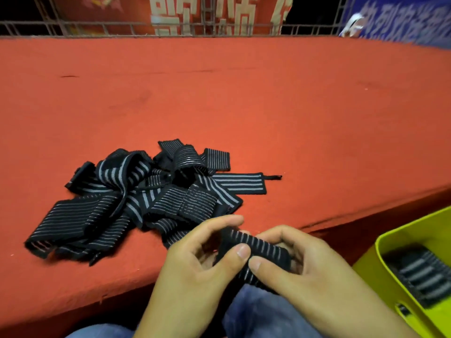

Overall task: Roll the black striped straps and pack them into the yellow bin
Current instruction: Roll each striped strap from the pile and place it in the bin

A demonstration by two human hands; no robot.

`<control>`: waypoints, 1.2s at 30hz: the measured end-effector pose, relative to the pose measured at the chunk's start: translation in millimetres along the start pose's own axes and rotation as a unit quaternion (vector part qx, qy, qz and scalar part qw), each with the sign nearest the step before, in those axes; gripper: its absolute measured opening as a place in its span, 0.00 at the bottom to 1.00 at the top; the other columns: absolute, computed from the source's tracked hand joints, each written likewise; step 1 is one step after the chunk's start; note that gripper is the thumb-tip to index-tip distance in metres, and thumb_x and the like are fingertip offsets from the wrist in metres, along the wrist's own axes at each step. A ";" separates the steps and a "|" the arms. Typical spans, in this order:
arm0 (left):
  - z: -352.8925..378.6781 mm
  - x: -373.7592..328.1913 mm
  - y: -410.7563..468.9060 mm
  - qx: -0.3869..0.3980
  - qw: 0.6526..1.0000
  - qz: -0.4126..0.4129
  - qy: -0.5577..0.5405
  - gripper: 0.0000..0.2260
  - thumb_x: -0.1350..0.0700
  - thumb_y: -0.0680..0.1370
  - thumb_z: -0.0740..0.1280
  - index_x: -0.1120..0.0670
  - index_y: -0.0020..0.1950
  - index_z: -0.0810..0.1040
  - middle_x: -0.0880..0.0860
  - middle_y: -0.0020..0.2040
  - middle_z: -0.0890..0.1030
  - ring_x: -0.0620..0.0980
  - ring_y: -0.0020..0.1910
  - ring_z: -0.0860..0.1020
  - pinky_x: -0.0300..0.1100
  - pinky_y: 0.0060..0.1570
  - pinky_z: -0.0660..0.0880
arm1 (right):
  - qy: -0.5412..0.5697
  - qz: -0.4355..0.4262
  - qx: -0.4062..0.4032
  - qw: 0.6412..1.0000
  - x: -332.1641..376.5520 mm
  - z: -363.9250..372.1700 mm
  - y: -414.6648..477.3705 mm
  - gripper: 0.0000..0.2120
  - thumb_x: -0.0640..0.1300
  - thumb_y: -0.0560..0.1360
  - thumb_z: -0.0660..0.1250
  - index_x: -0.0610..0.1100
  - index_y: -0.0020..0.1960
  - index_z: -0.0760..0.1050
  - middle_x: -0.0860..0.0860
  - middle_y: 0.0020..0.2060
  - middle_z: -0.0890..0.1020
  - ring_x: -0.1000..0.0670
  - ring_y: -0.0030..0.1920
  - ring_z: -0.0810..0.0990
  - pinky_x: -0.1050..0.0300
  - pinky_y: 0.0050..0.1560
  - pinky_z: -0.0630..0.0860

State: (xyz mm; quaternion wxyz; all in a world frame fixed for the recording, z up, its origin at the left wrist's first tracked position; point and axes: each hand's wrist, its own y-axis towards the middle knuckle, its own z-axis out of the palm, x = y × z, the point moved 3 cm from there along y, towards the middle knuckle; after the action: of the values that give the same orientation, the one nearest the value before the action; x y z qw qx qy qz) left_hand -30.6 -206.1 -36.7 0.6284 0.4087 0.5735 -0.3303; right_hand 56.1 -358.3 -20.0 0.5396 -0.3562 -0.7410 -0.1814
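Note:
A black strap with thin white stripes [261, 247] is partly rolled between both hands at the near edge of the red surface. My left hand [195, 259] grips its left side with curled fingers and thumb. My right hand [297, 259] pinches its right side. A loose pile of black striped straps [136, 198] lies just beyond my hands, to the left. The yellow bin [390, 242] stands at the lower right, below the surface edge, with a rolled striped strap [422, 272] inside.
The red cloth-covered surface [244, 101] stretches far back to a metal railing [170, 28] with red and blue banners behind it. My knees in blue trousers [246, 311] show under my hands.

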 end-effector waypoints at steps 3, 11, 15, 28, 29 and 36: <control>27.3 -21.8 12.1 0.061 0.997 0.042 0.003 0.17 0.57 0.71 0.79 0.41 0.56 0.85 0.49 0.51 0.88 0.45 0.52 0.86 0.31 0.50 0.78 | -0.072 -0.008 0.025 0.997 20.3 -42.0 -14.0 0.09 0.55 0.72 0.77 0.56 0.52 0.83 0.55 0.41 0.87 0.56 0.42 0.84 0.47 0.51 0.81; 123.2 -31.6 40.1 0.143 0.987 0.067 0.003 0.14 0.49 0.74 0.76 0.47 0.59 0.83 0.43 0.53 0.86 0.38 0.54 0.83 0.29 0.52 0.75 | -0.064 0.000 -0.032 0.997 1.1 -129.9 -43.7 0.09 0.50 0.77 0.76 0.44 0.52 0.85 0.40 0.46 0.85 0.54 0.43 0.79 0.49 0.43 0.77; 162.2 -21.5 50.6 0.173 0.981 0.063 0.055 0.14 0.45 0.77 0.67 0.47 0.61 0.81 0.38 0.56 0.84 0.34 0.56 0.81 0.27 0.55 0.73 | 0.029 0.039 -0.106 0.993 -31.4 -173.6 -58.4 0.15 0.51 0.72 0.77 0.44 0.55 0.85 0.41 0.51 0.87 0.47 0.49 0.85 0.48 0.54 0.77; 186.0 31.9 42.0 0.220 0.938 0.073 0.256 0.11 0.51 0.77 0.72 0.40 0.58 0.83 0.33 0.60 0.80 0.36 0.60 0.78 0.22 0.57 0.66 | -0.203 0.240 -0.050 0.948 -124.1 -266.9 -85.8 0.08 0.48 0.77 0.75 0.43 0.46 0.83 0.52 0.34 0.82 0.58 0.29 0.76 0.62 0.32 0.73; 186.5 31.9 42.2 0.224 0.937 0.074 0.259 0.11 0.50 0.77 0.72 0.40 0.58 0.83 0.33 0.60 0.80 0.36 0.60 0.78 0.22 0.57 0.66 | -0.219 0.253 -0.057 0.941 -127.6 -280.9 -85.6 0.10 0.48 0.77 0.75 0.40 0.46 0.82 0.51 0.33 0.81 0.56 0.29 0.76 0.58 0.31 0.75; 191.7 31.7 41.3 0.227 0.933 0.066 0.271 0.11 0.48 0.77 0.71 0.38 0.59 0.82 0.31 0.60 0.79 0.35 0.60 0.78 0.23 0.56 0.67 | -0.382 0.390 -0.004 0.838 -167.7 -345.2 -62.8 0.13 0.52 0.75 0.75 0.42 0.41 0.81 0.49 0.34 0.86 0.49 0.32 0.85 0.54 0.31 0.81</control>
State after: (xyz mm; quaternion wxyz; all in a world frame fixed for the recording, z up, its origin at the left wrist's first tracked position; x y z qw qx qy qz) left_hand 96.2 -357.0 -61.0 0.3599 0.6510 0.6038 -0.2863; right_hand 269.5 -682.2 -47.0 0.2381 -0.6591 -0.6871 0.1918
